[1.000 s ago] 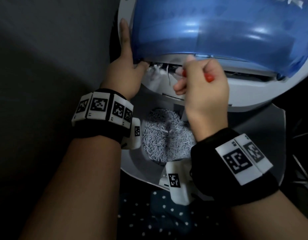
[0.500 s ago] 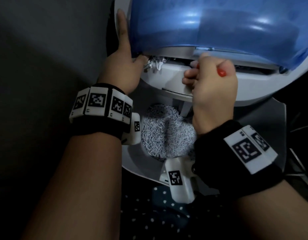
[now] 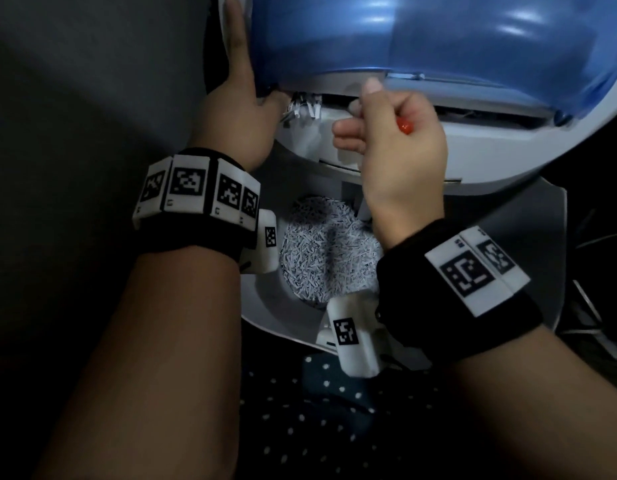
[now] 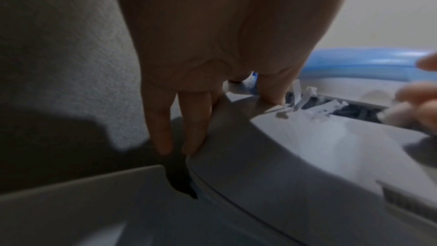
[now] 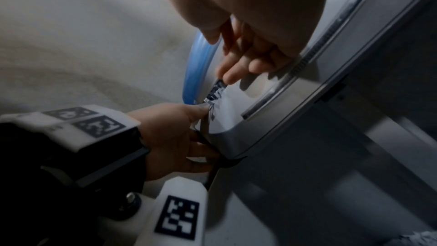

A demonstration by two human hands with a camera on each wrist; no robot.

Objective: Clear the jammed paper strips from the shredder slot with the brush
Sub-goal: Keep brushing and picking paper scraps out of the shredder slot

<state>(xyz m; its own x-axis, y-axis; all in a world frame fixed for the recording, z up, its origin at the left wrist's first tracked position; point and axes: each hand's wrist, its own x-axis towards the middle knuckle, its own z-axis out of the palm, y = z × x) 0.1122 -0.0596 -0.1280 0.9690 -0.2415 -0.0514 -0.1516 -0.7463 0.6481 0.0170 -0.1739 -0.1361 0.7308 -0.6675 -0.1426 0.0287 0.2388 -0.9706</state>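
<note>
Two hands are at the grey shredder [image 3: 386,161] under its blue hood [image 3: 421,36]. Left hand [image 3: 237,109], fingers straight, braces the left edge, thumb beside the jammed paper strips [image 3: 305,105] in the slot. Right hand [image 3: 397,140] is fisted round the orange-ended brush [image 3: 404,125], near the strips.
</note>
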